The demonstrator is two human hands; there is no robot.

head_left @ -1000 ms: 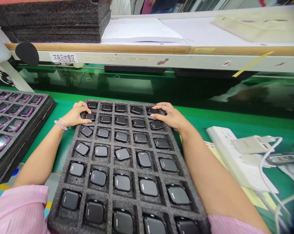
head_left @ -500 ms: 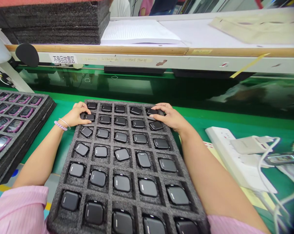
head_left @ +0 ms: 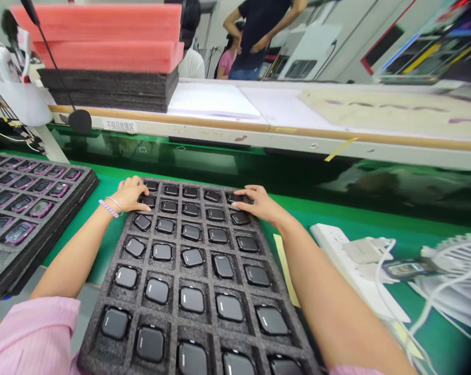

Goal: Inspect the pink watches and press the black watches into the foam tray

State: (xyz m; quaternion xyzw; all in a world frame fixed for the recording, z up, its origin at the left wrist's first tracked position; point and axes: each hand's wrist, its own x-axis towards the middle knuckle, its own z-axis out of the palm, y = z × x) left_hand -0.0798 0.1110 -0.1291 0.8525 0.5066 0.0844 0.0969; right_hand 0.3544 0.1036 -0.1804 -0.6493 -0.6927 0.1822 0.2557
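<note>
Head view: left hand [head_left: 131, 195] and right hand [head_left: 261, 204], fingers grasping foam tray [head_left: 174, 298] by far corners; holding step, likely; next move calls for level support.

Lighting bright, diffuse; soft shadow in tray [head_left: 91, 333] cells betw. L grip [head_left: 129, 195] & R grip [head_left: 259, 204]. Pale sheen on watch-like units [head_left: 191, 299] nearer cam. than grips. Reflections in dk green panel [head_left: 208, 162] beyond. Far R of R grip: ribbed guard [head_left: 460, 252] blurred, stretched; frame edge dk.
</note>
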